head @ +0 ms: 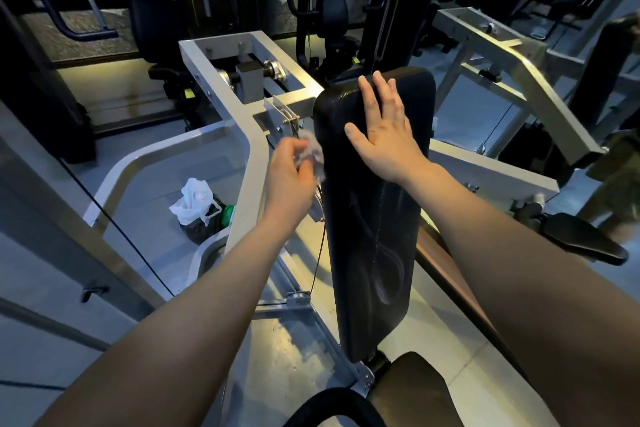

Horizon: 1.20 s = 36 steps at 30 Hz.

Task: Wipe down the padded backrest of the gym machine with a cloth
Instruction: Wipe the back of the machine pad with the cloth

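Dim gym floor and grey steel frame point(221, 87) fill the frame around me, with the black padded backrest point(374, 204) running from the centre down toward the bottom middle. My right hand point(381, 135) lies flat and unclenched on the upper part of the pad, fingers spread, gripping nothing, just steadying it. My left hand point(291, 173), just left of centre, is clenched around the crumpled cloth point(311, 152), which touches the pad's left edge near the top.

I judge the wiping to be under way: faint looping streaks show on the lower face of the pad, and I seem to be working the left side edge now. The next move calls for drawing the cloth down that edge, or back onto the face under my right palm, which would have to lift clear first.

Room on the left is tight. A bracket with thin cables point(294, 121) sits just beside the cloth, and a cable runs down close along the pad's edge, so snagging looks possible. On the floor at lower left lies a white plastic bag point(190, 201), well apart. The pad's right side looks more open.
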Tool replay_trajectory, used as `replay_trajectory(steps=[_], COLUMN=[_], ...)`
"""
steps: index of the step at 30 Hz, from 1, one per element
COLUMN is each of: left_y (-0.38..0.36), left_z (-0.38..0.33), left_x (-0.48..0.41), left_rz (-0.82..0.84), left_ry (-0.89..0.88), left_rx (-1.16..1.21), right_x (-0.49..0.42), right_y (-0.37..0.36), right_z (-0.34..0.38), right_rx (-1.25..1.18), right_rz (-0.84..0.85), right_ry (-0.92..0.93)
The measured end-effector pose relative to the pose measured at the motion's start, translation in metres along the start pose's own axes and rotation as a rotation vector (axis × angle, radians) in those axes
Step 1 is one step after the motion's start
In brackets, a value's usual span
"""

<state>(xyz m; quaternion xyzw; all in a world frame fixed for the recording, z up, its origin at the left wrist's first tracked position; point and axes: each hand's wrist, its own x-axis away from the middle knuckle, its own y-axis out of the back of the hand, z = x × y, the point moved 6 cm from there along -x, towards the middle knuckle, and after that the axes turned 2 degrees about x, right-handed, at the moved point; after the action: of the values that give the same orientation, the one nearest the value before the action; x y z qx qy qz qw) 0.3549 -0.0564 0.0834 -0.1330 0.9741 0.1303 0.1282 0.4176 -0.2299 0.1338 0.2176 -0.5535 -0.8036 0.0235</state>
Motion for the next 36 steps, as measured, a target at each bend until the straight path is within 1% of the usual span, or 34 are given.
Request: replay_trajectory(steps=[2,4,7,9,11,13,14,15,16,18,19,20,22,26,28,31,33,36], left_y=[0.005,0.002,-0.011,-0.020,-0.027,-0.029,-0.025,-0.019,-0.012,0.001,0.003,0.001,-0.008,-0.027,-0.042,-0.048,-0.036,-0.009], left_z=[-0.019,-0.023,0.002,0.019,0.024,0.030,0.032,0.031,0.028,0.001,-0.018,-0.033,-0.052,-0.032,-0.009,0.013,0.006,-0.022], left_x=[-0.019,-0.031,-0.024,-0.002,0.016,0.025,0.025,0.020,0.012,-0.005,-0.013,-0.020,-0.027,0.000,0.023,0.037,0.035,0.019], left_rz=[-0.056,-0.025,0.063,0.064,0.092,0.196,0.221,0.198,0.126,-0.064,-0.117,-0.134,-0.097,0.004,0.091,0.196,0.169,0.019], left_ry=[-0.081,-0.097,-0.012,0.070,0.100,0.101,0.102,0.097,0.078,-0.047,-0.139,-0.231,-0.375,-0.496,-0.524,-0.451,-0.445,-0.474], left_rx=[0.037,-0.037,-0.110,-0.122,-0.060,0.016,0.040,0.033,-0.006,-0.031,-0.021,-0.040,-0.133,-0.329,-0.403,-0.394,-0.337,-0.285], right_x=[0.000,0.000,-0.001,-0.001,-0.002,-0.001,-0.001,-0.001,-0.001,0.000,0.000,0.001,0.002,0.004,0.004,0.007,0.013,0.020], right_y=[0.000,0.000,-0.002,-0.004,-0.006,-0.005,-0.005,-0.004,-0.004,-0.002,-0.001,0.000,0.002,0.003,0.004,0.005,0.006,0.004], right_z=[-0.001,0.000,0.001,0.003,0.004,0.003,0.003,0.002,0.003,0.002,0.002,0.002,0.000,-0.001,0.001,0.002,-0.001,-0.006], right_rx=[-0.002,-0.005,0.009,0.018,0.023,0.023,0.023,0.023,0.022,0.017,0.019,0.025,0.043,0.050,0.062,0.085,0.063,0.022], right_rz=[0.000,-0.002,-0.014,-0.025,-0.030,-0.031,-0.029,-0.026,-0.021,-0.011,-0.007,-0.001,0.020,0.047,0.032,0.020,0.026,0.024], right_ry=[0.005,0.004,-0.007,-0.024,-0.028,-0.023,-0.018,-0.013,-0.011,-0.009,-0.004,0.004,0.024,0.051,0.045,0.039,0.054,0.079])
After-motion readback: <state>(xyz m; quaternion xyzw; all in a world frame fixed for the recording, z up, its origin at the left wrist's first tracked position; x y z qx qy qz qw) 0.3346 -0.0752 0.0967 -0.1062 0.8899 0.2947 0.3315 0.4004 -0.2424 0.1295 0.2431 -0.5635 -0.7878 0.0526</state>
